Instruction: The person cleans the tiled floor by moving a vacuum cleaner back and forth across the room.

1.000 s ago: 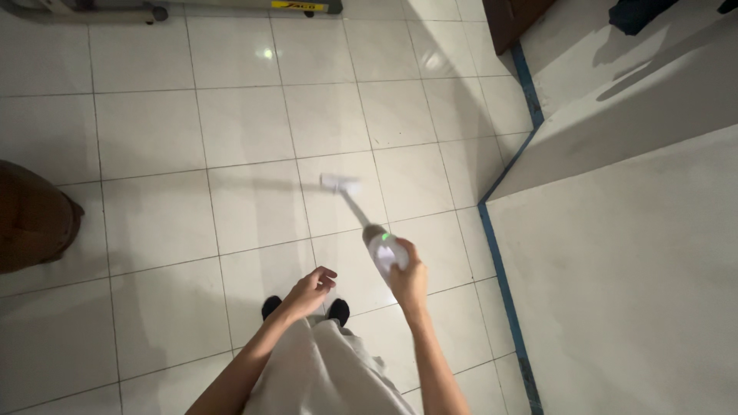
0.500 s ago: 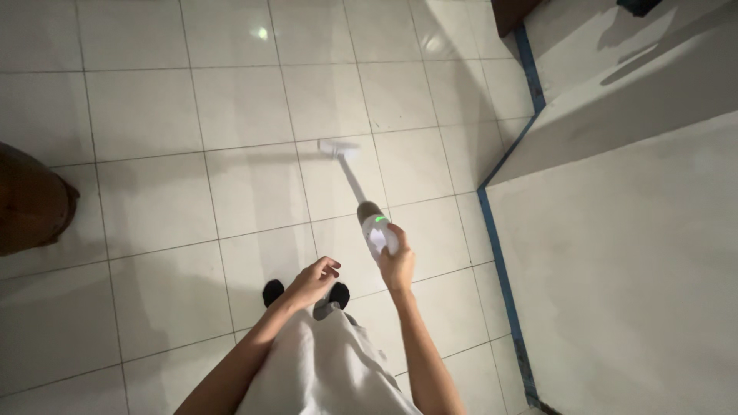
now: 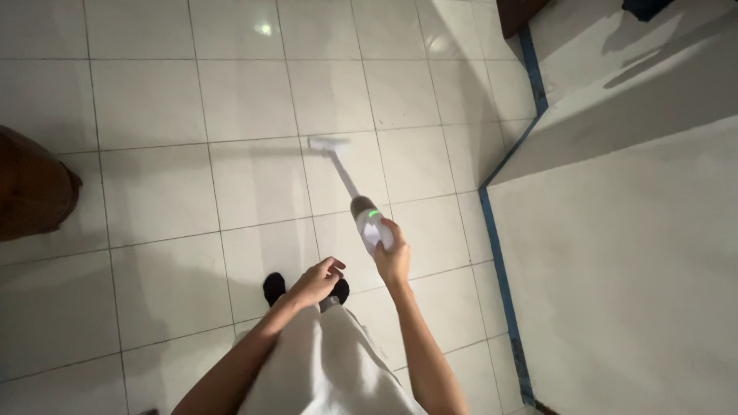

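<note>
My right hand (image 3: 394, 257) grips the handle of a white stick vacuum (image 3: 367, 219) with a small green light on its body. Its thin tube runs forward and left to the flat white floor head (image 3: 329, 143), which rests on the white floor tiles (image 3: 246, 100). My left hand (image 3: 317, 280) hangs free in front of my waist, fingers loosely curled, holding nothing. Below it I see my light skirt and my two dark shoes (image 3: 274, 287).
A white wall (image 3: 630, 253) with a blue skirting strip (image 3: 500, 261) stands close on the right and forms a corner ahead. A brown rounded object (image 3: 31, 188) sits at the left edge. A dark wooden piece (image 3: 519, 11) is at the top right.
The vacuum's floor head has slid forward and a little left across the tiles. My right hand has followed it forward; my left hand has barely moved.
</note>
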